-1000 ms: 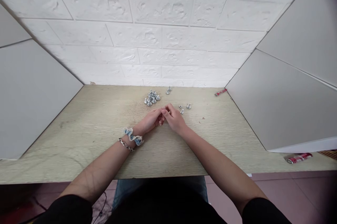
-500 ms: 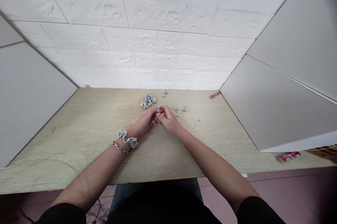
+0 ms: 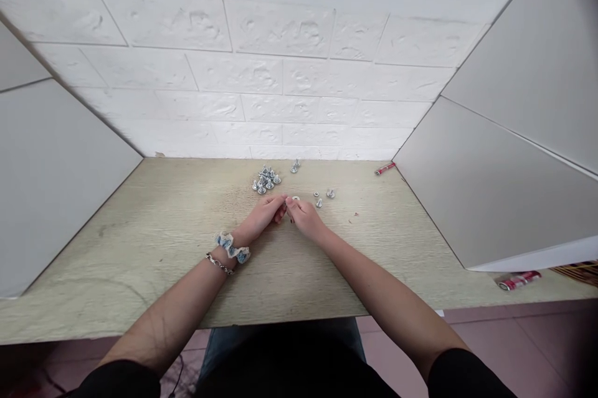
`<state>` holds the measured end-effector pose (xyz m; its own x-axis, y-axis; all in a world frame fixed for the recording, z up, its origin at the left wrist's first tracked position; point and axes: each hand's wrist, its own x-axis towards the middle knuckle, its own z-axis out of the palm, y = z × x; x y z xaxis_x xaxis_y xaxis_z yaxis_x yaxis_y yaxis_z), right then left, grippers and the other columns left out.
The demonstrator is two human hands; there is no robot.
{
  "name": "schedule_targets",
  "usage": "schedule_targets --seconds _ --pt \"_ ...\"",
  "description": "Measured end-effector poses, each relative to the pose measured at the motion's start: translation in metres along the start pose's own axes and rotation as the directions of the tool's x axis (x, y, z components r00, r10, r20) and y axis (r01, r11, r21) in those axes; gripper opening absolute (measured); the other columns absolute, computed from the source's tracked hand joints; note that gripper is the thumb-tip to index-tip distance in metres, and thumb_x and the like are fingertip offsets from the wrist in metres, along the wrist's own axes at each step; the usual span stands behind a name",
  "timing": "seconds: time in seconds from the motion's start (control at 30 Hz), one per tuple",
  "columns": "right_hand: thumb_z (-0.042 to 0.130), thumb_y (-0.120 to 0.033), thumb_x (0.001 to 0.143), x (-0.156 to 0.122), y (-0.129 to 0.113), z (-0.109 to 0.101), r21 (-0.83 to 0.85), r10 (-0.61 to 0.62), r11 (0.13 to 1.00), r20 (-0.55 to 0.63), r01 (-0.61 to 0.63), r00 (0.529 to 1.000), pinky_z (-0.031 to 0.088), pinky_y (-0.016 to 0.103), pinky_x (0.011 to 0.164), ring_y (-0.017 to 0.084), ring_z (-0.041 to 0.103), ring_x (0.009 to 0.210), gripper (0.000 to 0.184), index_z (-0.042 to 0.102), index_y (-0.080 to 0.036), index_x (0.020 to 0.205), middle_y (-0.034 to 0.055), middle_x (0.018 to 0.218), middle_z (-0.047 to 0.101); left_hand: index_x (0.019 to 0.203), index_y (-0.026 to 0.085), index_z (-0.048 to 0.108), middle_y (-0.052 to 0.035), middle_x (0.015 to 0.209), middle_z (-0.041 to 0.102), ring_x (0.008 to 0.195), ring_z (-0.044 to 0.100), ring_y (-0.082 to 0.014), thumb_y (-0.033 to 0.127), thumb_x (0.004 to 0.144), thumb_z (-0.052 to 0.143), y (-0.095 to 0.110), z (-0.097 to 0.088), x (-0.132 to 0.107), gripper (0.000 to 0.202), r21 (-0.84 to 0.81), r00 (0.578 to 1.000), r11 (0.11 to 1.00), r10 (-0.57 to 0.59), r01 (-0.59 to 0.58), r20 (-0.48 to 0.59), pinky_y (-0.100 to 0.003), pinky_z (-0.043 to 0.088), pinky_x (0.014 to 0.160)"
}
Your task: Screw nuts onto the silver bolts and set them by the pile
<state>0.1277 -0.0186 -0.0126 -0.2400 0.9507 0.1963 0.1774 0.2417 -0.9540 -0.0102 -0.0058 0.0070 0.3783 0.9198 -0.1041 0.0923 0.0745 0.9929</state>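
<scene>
My left hand (image 3: pixel 266 212) is closed, its fingertips meeting those of my right hand just above the board. What sits in its pinch is hidden behind the fingers. The fingers of my right hand (image 3: pixel 304 218) are curled in too, and a small pale metal ring, like a washer (image 3: pixel 296 199), shows at their upper side. Beyond my left hand lies a cluster of silver bolts (image 3: pixel 266 180) with washers on them. To the right of my right hand are a small nut (image 3: pixel 316 194), a bolt (image 3: pixel 319 203) and another bolt with a wide washer (image 3: pixel 331 194).
Two more bolts (image 3: pixel 294 166) stand near the white brick-patterned wall (image 3: pixel 261 74). A red battery (image 3: pixel 385 168) lies by the right panel (image 3: pixel 523 192), and another red battery (image 3: pixel 519 281) near the front right edge. A grey panel (image 3: pixel 70 186) bounds the wooden board (image 3: pixel 154 217) on the left.
The silver metal part seen between my fingertips is now hidden from view. My right fingers have curled in closer, and a pale ring shows above them. The view has shifted slightly.
</scene>
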Motion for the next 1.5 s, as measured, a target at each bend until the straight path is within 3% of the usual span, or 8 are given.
schedule_targets --seconds 0.23,0.5,0.63,0.9,1.0,1.1,1.3,1.5 --pt "0.051 -0.032 0.076 -0.0004 0.0022 -0.0006 0.024 0.025 0.999 0.017 -0.026 1.000 0.041 0.028 0.065 0.013 0.053 0.063 0.010 0.049 -0.021 0.076 -0.0010 0.071 0.060 0.065 0.017 0.051 0.0030 0.058 0.046 0.052 0.041 -0.0083 0.044 0.083 0.051 0.0005 0.0004 0.0008 0.033 -0.082 0.999 0.996 -0.037 0.036 -0.016 -0.022 0.035 0.050" --pt "0.033 -0.058 0.090 -0.0018 0.0030 -0.0009 -0.103 0.034 0.994 -0.081 -0.043 0.996 0.036 0.028 0.065 0.013 0.045 0.062 0.046 0.042 -0.021 0.062 -0.0021 0.060 0.046 0.062 0.018 0.046 0.0047 0.054 0.041 0.042 0.032 -0.0052 0.047 0.083 0.054 -0.0033 -0.0007 0.0036 0.037 -0.262 0.984 0.961 -0.127 0.090 -0.128 -0.020 0.024 0.041" --pt "0.029 -0.061 0.091 -0.0002 0.0037 -0.0017 -0.103 0.072 0.991 -0.080 -0.080 0.994 0.034 0.028 0.063 0.012 0.043 0.058 0.055 0.040 -0.021 0.055 -0.0023 0.053 0.043 0.061 0.018 0.047 0.0039 0.053 0.041 0.043 0.033 -0.0064 0.044 0.085 0.052 0.0012 0.0017 0.0002 0.036 -0.120 0.991 0.990 -0.092 0.080 -0.097 -0.021 0.023 0.042" --pt "0.046 -0.029 0.074 -0.0001 0.0027 -0.0017 0.036 0.075 0.997 -0.102 -0.072 0.992 0.039 0.028 0.070 0.014 0.052 0.070 0.011 0.040 -0.023 0.079 -0.0029 0.072 0.055 0.065 0.017 0.051 0.0035 0.058 0.045 0.046 0.036 -0.0071 0.043 0.087 0.048 0.0030 0.0017 0.0003 0.034 -0.116 0.993 0.988 -0.111 0.106 -0.037 -0.023 0.027 0.045" --pt "0.045 -0.021 0.066 -0.0008 0.0027 -0.0009 0.080 0.076 0.995 -0.137 -0.065 0.988 0.040 0.028 0.070 0.014 0.053 0.074 0.021 0.036 -0.024 0.085 -0.0026 0.081 0.056 0.070 0.016 0.053 0.0041 0.058 0.046 0.046 0.036 -0.0071 0.043 0.086 0.050 0.0002 0.0001 0.0032 0.031 -0.190 0.989 0.972 -0.145 0.138 -0.021 -0.023 0.027 0.046" --pt "0.043 -0.031 0.078 -0.0004 0.0011 -0.0002 0.038 0.104 0.994 -0.117 -0.100 0.988 0.039 0.028 0.067 0.014 0.049 0.067 0.009 0.040 -0.023 0.079 -0.0029 0.072 0.054 0.067 0.016 0.053 0.0033 0.058 0.048 0.047 0.038 -0.0072 0.042 0.086 0.051 -0.0002 0.0000 0.0034 0.032 -0.188 0.991 0.974 -0.131 0.126 -0.012 -0.023 0.028 0.047" --pt "0.032 -0.064 0.090 -0.0019 -0.0011 0.0009 -0.032 0.065 0.997 -0.084 -0.068 0.994 0.037 0.028 0.065 0.013 0.047 0.061 0.053 0.044 -0.021 0.059 -0.0021 0.055 0.046 0.064 0.017 0.052 0.0023 0.059 0.049 0.048 0.039 -0.0076 0.043 0.085 0.052 0.0011 0.0004 0.0013 0.034 -0.181 0.990 0.974 -0.141 0.135 -0.020 -0.023 0.031 0.048" --pt "0.039 -0.054 0.089 -0.0009 -0.0007 0.0000 -0.039 0.067 0.997 -0.094 -0.071 0.993 0.038 0.028 0.067 0.013 0.050 0.063 0.042 0.046 -0.021 0.063 -0.0020 0.059 0.051 0.063 0.017 0.051 0.0020 0.060 0.048 0.049 0.040 -0.0076 0.039 0.085 0.053 0.0008 -0.0002 0.0031 0.031 -0.154 0.991 0.979 -0.136 0.136 0.011 -0.022 0.031 0.049"
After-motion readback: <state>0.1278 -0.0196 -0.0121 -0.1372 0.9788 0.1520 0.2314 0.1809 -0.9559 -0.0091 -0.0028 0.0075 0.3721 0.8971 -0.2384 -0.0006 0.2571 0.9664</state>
